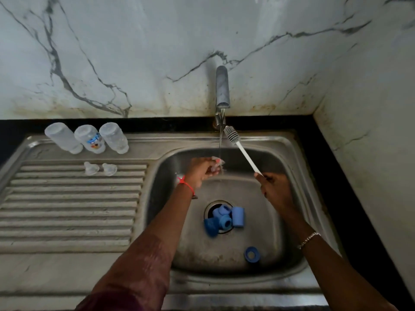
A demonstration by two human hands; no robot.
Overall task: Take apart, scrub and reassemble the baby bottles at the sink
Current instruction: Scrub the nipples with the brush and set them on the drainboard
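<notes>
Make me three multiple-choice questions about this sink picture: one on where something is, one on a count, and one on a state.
1. Where do the three clear bottles stand?
A. at the back of the drainboard
B. inside the basin
C. on the black counter at right

2. How many loose nipples lie on the drainboard?
A. none
B. four
C. two

3. What is the tap doing?
A. shut off
B. running
C. wrapped in a cloth

Answers:
1 A, they stand in a row behind the drainboard's ribs.
2 C, a pair lies side by side on the ribs.
3 B, a stream falls onto the clear piece that the left hand holds.
</notes>
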